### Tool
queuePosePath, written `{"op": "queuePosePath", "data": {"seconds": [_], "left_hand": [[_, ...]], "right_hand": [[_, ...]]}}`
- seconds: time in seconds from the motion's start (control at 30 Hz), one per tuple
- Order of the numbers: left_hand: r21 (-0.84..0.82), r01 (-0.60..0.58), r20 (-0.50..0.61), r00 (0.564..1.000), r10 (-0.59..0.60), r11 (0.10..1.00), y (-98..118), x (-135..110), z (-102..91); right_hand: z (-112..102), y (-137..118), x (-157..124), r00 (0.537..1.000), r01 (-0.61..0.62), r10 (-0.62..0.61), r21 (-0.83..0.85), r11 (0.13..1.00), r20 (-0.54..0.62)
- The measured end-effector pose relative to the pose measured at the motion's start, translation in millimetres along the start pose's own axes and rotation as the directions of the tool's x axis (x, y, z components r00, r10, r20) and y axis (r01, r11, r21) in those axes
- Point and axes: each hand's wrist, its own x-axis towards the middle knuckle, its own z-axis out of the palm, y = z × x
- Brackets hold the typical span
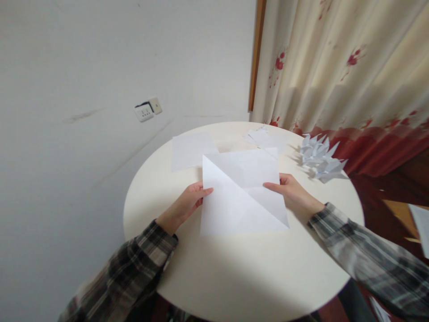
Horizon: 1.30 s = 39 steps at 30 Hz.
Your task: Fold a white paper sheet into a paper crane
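Observation:
A square sheet of white paper [228,201] is held up over the round table, with a diagonal crease from its upper left corner to its lower right. My left hand [189,201] pinches its left edge, thumb on the front face and fingers behind. On the opposite edge my right hand [291,192] grips the sheet the same way, thumb laid over the front. A second fainter crease seems to cross the right half. The fingers behind the paper are partly hidden.
On the white round table [248,277], another paper sheet [191,150] lies back left. Small paper pieces [257,136] lie at the back, and several folded paper cranes [321,156] stand at the right. A wall socket [144,112] and a floral curtain [335,67] are beyond.

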Motion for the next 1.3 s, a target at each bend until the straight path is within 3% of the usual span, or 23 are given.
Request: {"op": "queuePosePath", "data": {"seconds": [0.2,0.3,0.5,0.67,0.77,0.87,1.03,1.17,1.3], "left_hand": [[0.015,-0.006,-0.001,1.000,0.006,1.000,-1.0,-0.3,-0.5],[0.034,-0.033,-0.058,0.998,0.035,0.999,0.4,-1.2,1.4],[0.279,-0.046,-0.137,0.987,0.087,0.959,4.1,-1.0,1.4],[0.577,-0.155,-0.135,0.950,0.281,0.802,-1.9,7.0,-8.9],[0.711,-0.243,-0.147,0.867,0.477,0.660,-2.1,10.3,-10.6],[0.785,-0.350,-0.018,0.811,0.585,0.510,-0.3,9.8,-5.2],[0.775,-0.512,0.314,0.821,0.477,0.370,-5.6,6.6,6.2],[0.762,-0.582,0.434,0.784,0.443,0.284,-13.5,6.9,6.0],[0.768,-0.609,0.486,0.756,0.438,0.198,-15.7,6.5,4.3]], "right_hand": [[2.7,-4.7,-1.5,1.000,0.018,-0.018,0.024,1.000,-0.003],[4.4,-7.9,-2.1,1.000,0.009,-0.008,0.031,0.999,-0.017],[5.5,-15.9,-2.2,0.998,-0.033,0.031,-0.039,0.999,-0.053],[3.9,-12.3,2.4,0.996,-0.080,0.078,-0.050,0.995,-0.048],[0.5,-4.1,7.8,1.000,-0.018,0.017,-0.135,0.991,-0.012],[-2.8,2.3,12.6,0.996,0.054,-0.032,-0.254,0.966,0.089],[-2.4,1.9,15.3,0.993,0.092,-0.062,-0.330,0.939,0.100],[-0.1,-2.5,13.5,0.997,0.082,-0.073,-0.339,0.937,0.039],[3.5,-7.7,11.4,0.995,0.090,-0.098,-0.261,0.961,-0.017]]}}
